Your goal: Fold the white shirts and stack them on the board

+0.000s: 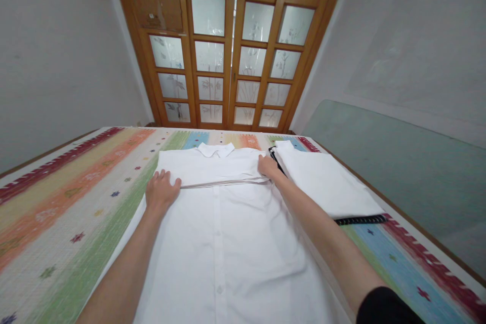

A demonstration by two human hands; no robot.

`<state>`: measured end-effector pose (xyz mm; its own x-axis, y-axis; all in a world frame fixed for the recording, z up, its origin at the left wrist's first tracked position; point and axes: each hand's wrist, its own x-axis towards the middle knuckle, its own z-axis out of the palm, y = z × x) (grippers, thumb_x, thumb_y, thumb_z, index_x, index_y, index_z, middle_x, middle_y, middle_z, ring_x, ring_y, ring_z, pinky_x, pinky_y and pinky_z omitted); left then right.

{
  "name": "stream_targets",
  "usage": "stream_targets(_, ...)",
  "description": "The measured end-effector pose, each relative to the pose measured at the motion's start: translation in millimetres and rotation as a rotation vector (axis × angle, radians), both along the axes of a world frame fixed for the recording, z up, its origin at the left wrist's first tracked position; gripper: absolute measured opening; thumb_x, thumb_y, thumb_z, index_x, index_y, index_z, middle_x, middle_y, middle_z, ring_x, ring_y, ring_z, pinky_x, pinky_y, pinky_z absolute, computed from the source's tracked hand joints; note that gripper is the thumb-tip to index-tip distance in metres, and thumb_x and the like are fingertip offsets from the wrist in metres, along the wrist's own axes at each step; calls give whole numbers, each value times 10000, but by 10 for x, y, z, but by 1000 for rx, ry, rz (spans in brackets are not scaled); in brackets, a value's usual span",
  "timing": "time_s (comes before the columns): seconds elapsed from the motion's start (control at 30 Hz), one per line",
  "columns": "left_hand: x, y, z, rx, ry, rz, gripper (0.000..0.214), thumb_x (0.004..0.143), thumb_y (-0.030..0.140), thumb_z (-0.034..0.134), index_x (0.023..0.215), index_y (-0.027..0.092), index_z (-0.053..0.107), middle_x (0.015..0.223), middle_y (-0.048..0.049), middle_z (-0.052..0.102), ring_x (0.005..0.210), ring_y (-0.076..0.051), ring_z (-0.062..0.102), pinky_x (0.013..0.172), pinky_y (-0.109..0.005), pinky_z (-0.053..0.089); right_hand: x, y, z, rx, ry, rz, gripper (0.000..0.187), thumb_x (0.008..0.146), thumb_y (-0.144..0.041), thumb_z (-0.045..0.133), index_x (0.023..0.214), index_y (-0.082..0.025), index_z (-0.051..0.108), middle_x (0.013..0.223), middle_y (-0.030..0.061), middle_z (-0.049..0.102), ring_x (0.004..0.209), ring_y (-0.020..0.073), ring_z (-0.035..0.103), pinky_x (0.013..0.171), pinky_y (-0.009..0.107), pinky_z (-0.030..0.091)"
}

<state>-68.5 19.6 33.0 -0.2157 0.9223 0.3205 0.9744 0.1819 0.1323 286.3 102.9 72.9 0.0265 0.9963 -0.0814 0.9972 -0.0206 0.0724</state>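
White shirt (224,243) spread flat, button side up, on striped bedspread (64,197). Upper part, with collar (216,150), lies as a folded band across the top, its edge running between both hands.

Left hand (161,190): open, palm down, fingers spread, pressing left end of the folded band. Right hand (268,166): resting on right end of band; fingers look curled over the fabric edge, but pinching or merely pressing cannot be told.

Step in hand, as judged: flattening and squaring a fold across the chest. Next move likely calls for even pressure along the crease, both ends kept level, button placket (217,235) kept straight down the middle between the hands.

Materials: shirt a thin, smooth woven cloth, slightly translucent over the stripes, soft creases near the lower hem. Small round buttons, same white. Bedspread coarse, grid-textured weave, wide bands of red, orange, cream, green, blue, with small star motifs.

Just beyond right hand: second folded white garment (326,182), neat rectangle, lying on something black with a ribbed edge (360,220); kind unclear. Far past both hands: wooden door (231,50) with frosted, etched glass panes.
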Motion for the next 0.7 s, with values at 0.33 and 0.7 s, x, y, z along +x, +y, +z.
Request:
stream_targets(0.33, 32, -9, 54, -77, 71, -45, 575, 892, 367, 270, 1219, 14, 586, 1325, -230, 577, 1271, -345, 493, 1059, -437, 360, -577, -352, -192, 155, 150, 160, 495, 971, -301, 293, 1361, -58, 476, 1534, 215, 319, 1419, 352, 261, 1119, 444, 228)
stream_targets(0.7, -48, -6, -17, -142, 1, 0, 714, 924, 468, 237, 1398, -34, 420, 1524, -279, 313, 1421, -381, 292, 1121, -480, 286, -392, -421, -426, 97, 273, 97, 711, 983, -501, 212, 1517, -33, 238, 1607, 160, 149, 1487, 257, 106, 1184, 394, 55)
